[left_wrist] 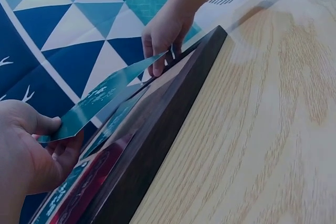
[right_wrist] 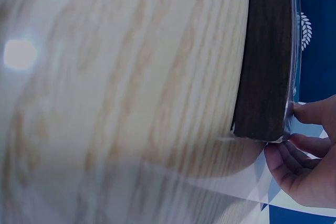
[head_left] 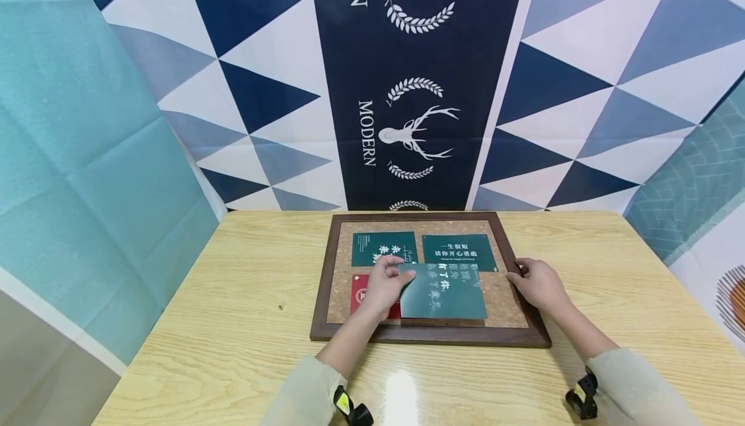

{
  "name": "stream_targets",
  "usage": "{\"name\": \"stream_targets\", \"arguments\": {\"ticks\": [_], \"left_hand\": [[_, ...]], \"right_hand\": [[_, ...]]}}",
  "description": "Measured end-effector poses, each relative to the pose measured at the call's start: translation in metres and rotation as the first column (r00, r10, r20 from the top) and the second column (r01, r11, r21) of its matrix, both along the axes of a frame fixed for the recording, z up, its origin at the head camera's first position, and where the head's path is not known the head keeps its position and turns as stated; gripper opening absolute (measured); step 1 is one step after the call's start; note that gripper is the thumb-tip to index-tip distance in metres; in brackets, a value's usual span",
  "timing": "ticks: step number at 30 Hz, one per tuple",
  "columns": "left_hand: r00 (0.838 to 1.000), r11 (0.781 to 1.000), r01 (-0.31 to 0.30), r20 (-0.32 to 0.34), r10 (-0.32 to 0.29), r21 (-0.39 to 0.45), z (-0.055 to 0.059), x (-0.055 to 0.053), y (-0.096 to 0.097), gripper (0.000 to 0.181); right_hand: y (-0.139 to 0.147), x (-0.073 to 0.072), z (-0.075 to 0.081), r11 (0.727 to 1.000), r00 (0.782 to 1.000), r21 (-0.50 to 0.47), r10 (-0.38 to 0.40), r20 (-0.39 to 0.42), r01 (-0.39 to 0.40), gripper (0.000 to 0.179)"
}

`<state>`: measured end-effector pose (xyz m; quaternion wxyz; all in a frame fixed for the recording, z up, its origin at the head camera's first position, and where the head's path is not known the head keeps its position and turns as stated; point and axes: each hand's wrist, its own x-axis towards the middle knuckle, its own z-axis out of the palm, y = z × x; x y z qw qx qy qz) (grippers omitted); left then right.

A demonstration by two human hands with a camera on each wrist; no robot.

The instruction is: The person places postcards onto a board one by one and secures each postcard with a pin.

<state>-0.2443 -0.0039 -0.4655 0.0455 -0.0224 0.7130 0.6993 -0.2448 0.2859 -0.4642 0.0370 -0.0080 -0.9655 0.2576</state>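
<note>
A dark-framed cork board (head_left: 508,297) lies on the wooden table. Between thumb and fingers my left hand (head_left: 383,287) pinches the left edge of a green card (head_left: 445,300) with white writing. In the left wrist view that card (left_wrist: 100,95) is tilted and raised above the board. My right hand (head_left: 540,284) holds the frame's right side, its thumb and fingers on the edge in the right wrist view. Two green cards, one at upper left (head_left: 367,251) and one at upper right (head_left: 460,245), lie on the cork. A red card (head_left: 359,287) there is partly hidden by my left hand.
Wooden table top (head_left: 244,297) extends on both sides of the board. Behind it hangs a blue and white patterned cloth (head_left: 279,90) with deer heads. Light glares off the table near its front edge.
</note>
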Motion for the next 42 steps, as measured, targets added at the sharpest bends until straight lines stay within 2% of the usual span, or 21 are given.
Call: {"name": "stream_targets", "arguments": {"ticks": [9,16,23,32,42], "left_hand": [[1.000,1.000,0.012,0.000,-0.012,0.005,-0.001,0.000,0.010,0.031],[0.999,1.000,0.016,0.034,-0.017,0.009,0.000,0.000,0.014,0.029],[0.999,1.000,0.013,0.030,-0.014,0.009,0.000,0.001,0.018,0.031],[1.000,1.000,0.026,0.001,-0.026,0.011,-0.004,0.000,0.023,0.030],[0.999,1.000,0.019,0.026,-0.018,-0.004,-0.011,-0.002,0.028,0.033]], "right_hand": [[-0.003,0.000,0.002,1.000,1.000,-0.007,-0.005,-0.009,0.004,0.049],[-0.005,0.000,0.003,1.000,1.000,-0.014,-0.003,-0.013,0.003,0.048],[-0.006,0.000,0.004,1.000,1.000,-0.008,-0.008,-0.015,0.008,0.047],[-0.005,0.001,0.004,1.000,1.000,-0.002,-0.010,-0.018,0.010,0.047],[-0.004,0.002,0.002,1.000,1.000,0.000,-0.011,-0.011,0.011,0.047]]}}
